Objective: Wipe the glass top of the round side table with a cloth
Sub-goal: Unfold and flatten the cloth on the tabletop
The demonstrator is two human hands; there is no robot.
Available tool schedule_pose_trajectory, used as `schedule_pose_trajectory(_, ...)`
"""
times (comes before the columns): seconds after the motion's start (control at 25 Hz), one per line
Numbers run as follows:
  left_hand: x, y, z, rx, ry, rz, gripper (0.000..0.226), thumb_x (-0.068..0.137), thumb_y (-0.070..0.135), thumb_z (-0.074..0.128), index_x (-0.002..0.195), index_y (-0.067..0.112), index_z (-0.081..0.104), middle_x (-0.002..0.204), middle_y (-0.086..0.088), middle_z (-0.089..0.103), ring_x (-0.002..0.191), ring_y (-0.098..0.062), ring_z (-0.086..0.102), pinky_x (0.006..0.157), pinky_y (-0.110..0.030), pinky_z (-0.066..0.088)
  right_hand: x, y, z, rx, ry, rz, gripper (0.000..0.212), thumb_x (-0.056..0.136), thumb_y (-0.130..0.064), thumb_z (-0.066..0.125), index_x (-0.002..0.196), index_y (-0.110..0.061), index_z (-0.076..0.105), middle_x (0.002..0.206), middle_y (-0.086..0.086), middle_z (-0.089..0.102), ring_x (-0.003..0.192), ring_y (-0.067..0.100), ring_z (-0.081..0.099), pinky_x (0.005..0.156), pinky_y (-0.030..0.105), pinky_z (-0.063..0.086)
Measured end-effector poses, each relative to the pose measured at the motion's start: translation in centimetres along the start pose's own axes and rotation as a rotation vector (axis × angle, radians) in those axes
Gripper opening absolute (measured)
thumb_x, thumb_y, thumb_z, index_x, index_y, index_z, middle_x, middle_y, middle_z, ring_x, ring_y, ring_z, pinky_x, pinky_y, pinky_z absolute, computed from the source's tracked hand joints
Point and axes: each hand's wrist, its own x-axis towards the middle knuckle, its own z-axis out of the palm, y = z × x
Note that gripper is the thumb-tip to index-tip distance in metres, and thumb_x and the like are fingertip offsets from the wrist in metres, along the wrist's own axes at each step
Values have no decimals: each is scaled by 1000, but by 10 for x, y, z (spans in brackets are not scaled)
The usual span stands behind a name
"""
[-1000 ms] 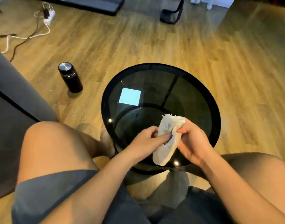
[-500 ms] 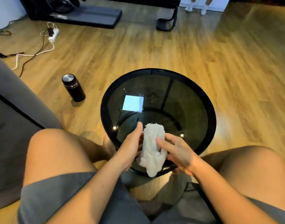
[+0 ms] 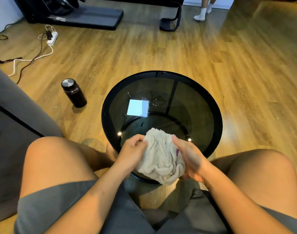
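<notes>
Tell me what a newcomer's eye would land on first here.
First, the white cloth bunched between the left hand and right hand, over the near edge of the round glass-topped table at centre. Next, the dark flask standing on the wood floor to the table's left.

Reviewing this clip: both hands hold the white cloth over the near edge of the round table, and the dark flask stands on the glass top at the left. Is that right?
One detail is wrong. In the head view the dark flask stands on the wooden floor left of the table, not on the glass top. The rest holds: the left hand and right hand hold the white cloth over the near edge.
</notes>
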Motion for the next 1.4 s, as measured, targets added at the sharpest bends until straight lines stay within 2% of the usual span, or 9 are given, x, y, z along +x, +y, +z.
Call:
schedule_pose_trajectory(0.2, -2, 0, 2, -36, -181, -7, 39, 87, 44, 69, 120, 26, 61, 114, 6, 71, 103, -11, 70, 90, -36, 59, 2, -1, -4, -59, 50, -108, 21, 93, -9, 62, 114, -4, 66, 104, 17, 74, 96, 32, 72, 85, 47, 58)
schedule_pose_trajectory(0.48, -5, 1, 4, -45, -301, -44, 56, 83, 37, 76, 131, 32, 47, 115, 0, 73, 100, -15, 73, 82, -33, 60, 2, 0, -3, -347, 282, -270, 29, 76, -27, 82, 97, -17, 64, 94, 4, 72, 84, 19, 72, 71, 40, 61)
schedule_pose_trajectory(0.6, 0, -1, 2, -59, -216, -50, 51, 89, 13, 66, 133, 31, 48, 114, 2, 72, 101, -16, 71, 82, -35, 59, -2, -6, -9, -189, 161, -287, 16, 89, -15, 69, 103, -10, 67, 95, 12, 73, 84, 24, 73, 65, 34, 59)
schedule_pose_trajectory(0.72, 4, 3, -4, -228, -72, -79, 49, 84, 0, 50, 124, 25, 60, 115, -6, 68, 104, -24, 64, 80, -37, 51, 5, -5, -17, -70, 239, -205, 16, 95, -7, 59, 107, -7, 69, 94, 11, 75, 86, 26, 72, 66, 32, 56)
schedule_pose_trajectory(0.88, 8, -2, -6, -415, -121, -128, 29, 89, 17, 57, 116, 20, 68, 119, -9, 69, 110, -30, 64, 93, -46, 49, 10, -2, -19, -57, 278, -150, 17, 97, -11, 56, 107, -9, 69, 99, 11, 75, 92, 27, 72, 69, 33, 54)
schedule_pose_trajectory(1.04, 10, -5, -6, -243, -55, -100, 26, 89, 25, 71, 113, 20, 66, 112, -6, 73, 105, -26, 70, 98, -53, 53, 7, -5, -19, -76, 220, -168, 17, 98, -16, 56, 109, -13, 69, 98, 7, 75, 90, 22, 72, 68, 31, 56)
schedule_pose_trajectory(1.2, 17, -3, -17, -237, 218, -29, 12, 88, 29, 66, 101, 30, 67, 107, 1, 74, 104, -23, 69, 96, -53, 54, 14, -11, -37, -430, 419, -246, 16, 99, -21, 54, 107, -17, 68, 99, 7, 73, 94, 27, 68, 83, 44, 55)
schedule_pose_trajectory(1.32, 20, 3, -33, -226, 304, -27, 4, 94, 19, 64, 94, 22, 62, 103, -8, 72, 99, -30, 70, 89, -54, 56, 21, -28, -59, -923, 546, -247, 24, 100, -29, 50, 116, -15, 63, 108, 8, 67, 102, 29, 62, 83, 39, 48)
schedule_pose_trajectory(1.4, 21, 4, -35, -199, 284, -17, 6, 95, 14, 62, 95, 19, 60, 103, -11, 72, 96, -30, 70, 87, -55, 57, 24, -39, -67, -987, 576, -198, 29, 99, -33, 52, 117, -12, 62, 106, 10, 67, 95, 28, 62, 76, 34, 47)
